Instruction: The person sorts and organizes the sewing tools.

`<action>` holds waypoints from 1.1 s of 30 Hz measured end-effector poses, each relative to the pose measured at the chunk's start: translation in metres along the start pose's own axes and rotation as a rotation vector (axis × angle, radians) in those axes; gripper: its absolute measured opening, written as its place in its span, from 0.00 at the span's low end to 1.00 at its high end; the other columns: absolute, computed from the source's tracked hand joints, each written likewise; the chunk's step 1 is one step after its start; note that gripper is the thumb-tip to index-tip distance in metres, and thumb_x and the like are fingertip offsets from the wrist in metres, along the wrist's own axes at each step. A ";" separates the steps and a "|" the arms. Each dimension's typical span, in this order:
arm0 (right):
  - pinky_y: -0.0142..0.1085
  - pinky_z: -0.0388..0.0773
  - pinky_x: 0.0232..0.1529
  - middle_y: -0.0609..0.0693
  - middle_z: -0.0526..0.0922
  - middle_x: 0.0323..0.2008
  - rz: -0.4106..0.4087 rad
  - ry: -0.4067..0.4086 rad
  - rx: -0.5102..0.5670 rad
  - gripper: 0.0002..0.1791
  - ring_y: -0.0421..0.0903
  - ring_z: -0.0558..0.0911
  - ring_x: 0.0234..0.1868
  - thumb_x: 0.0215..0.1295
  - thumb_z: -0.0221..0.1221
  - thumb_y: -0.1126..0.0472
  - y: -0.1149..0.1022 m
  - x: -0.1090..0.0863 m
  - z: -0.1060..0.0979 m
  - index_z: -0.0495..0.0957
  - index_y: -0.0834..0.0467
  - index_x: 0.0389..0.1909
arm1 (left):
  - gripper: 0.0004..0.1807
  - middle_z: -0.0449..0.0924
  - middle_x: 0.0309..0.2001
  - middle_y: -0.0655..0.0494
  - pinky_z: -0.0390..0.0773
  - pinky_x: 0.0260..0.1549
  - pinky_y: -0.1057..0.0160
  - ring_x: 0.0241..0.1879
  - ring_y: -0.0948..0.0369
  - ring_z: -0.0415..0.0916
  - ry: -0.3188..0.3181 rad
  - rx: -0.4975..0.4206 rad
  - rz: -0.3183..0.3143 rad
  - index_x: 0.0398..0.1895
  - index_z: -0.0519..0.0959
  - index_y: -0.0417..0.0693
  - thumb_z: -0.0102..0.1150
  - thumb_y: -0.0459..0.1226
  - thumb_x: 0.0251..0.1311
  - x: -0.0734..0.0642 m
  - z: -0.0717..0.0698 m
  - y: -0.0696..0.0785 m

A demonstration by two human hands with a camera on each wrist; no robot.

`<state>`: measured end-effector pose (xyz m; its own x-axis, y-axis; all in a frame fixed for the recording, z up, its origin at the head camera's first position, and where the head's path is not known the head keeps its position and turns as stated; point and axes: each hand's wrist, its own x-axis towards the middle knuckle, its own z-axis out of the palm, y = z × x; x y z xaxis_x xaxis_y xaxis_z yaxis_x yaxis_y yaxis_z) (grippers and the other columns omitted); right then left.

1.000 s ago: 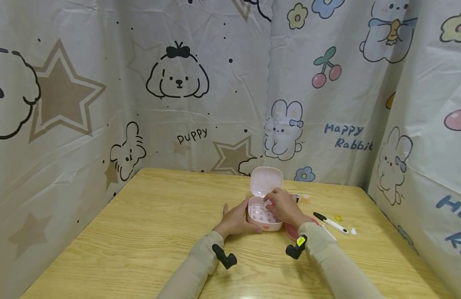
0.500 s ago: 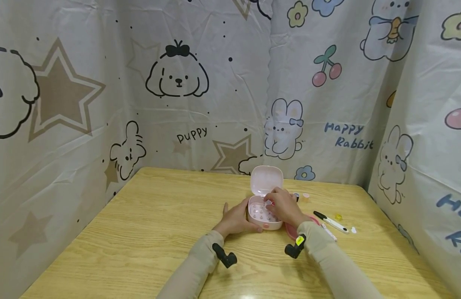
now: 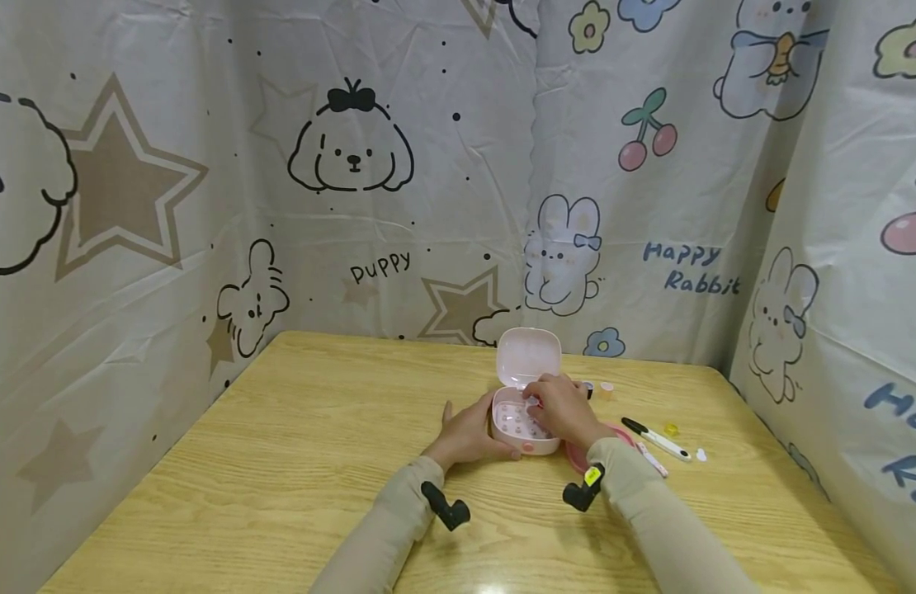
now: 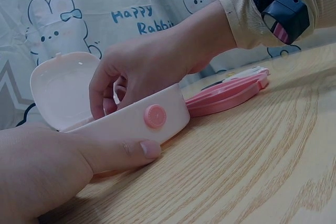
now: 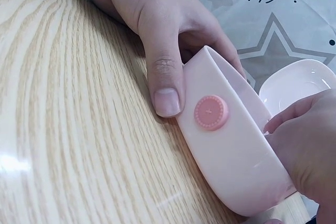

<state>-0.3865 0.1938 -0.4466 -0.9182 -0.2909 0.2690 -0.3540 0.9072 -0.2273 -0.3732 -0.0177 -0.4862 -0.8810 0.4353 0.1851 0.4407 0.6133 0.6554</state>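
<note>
A pale pink box with a hinged lid stands on the table, the lid raised at the back. Small round bumps dot its floor, and a darker pink round button marks its front. My left hand grips the box at its left corner; the thumb presses the front wall and the fingers go round behind. My right hand reaches over the right side, its bent fingers down inside. A bit of red shows by those fingertips, but whether they pinch anything is hidden.
Beneath the right wrist lies a pink rounded flat thing. Further right are a thin pink-white stick, a black-and-white pen-like stick, a small yellow piece and a small white piece. A small peach-coloured pot stands behind.
Both hands keep their places at the box. The right wrist turns very slightly, and the view shifts a little; the box and loose things stay put.
</note>
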 end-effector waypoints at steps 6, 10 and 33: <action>0.59 0.65 0.53 0.48 0.84 0.42 0.010 0.000 -0.001 0.11 0.52 0.76 0.48 0.63 0.73 0.59 0.000 0.001 0.000 0.88 0.51 0.46 | 0.63 0.68 0.74 0.57 0.29 0.70 0.30 0.71 0.50 0.67 0.001 0.009 -0.001 0.81 0.59 0.54 0.81 0.62 0.43 0.001 0.001 0.000; 0.58 0.65 0.52 0.48 0.84 0.41 0.005 0.010 -0.005 0.11 0.51 0.77 0.47 0.62 0.74 0.60 0.001 0.001 -0.001 0.89 0.52 0.45 | 0.62 0.70 0.72 0.57 0.30 0.70 0.30 0.70 0.50 0.69 0.010 0.000 0.006 0.80 0.61 0.53 0.82 0.61 0.43 0.001 0.001 0.002; 0.57 0.66 0.48 0.49 0.85 0.45 -0.042 -0.031 -0.030 0.14 0.53 0.76 0.47 0.62 0.73 0.59 0.002 -0.003 -0.015 0.89 0.51 0.49 | 0.63 0.70 0.73 0.57 0.28 0.71 0.31 0.70 0.51 0.68 0.010 -0.024 0.000 0.80 0.60 0.53 0.82 0.61 0.42 -0.001 0.001 0.001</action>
<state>-0.3820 0.2007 -0.4337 -0.9080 -0.3375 0.2483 -0.3870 0.9026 -0.1885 -0.3718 -0.0170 -0.4861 -0.8827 0.4288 0.1924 0.4367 0.5970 0.6729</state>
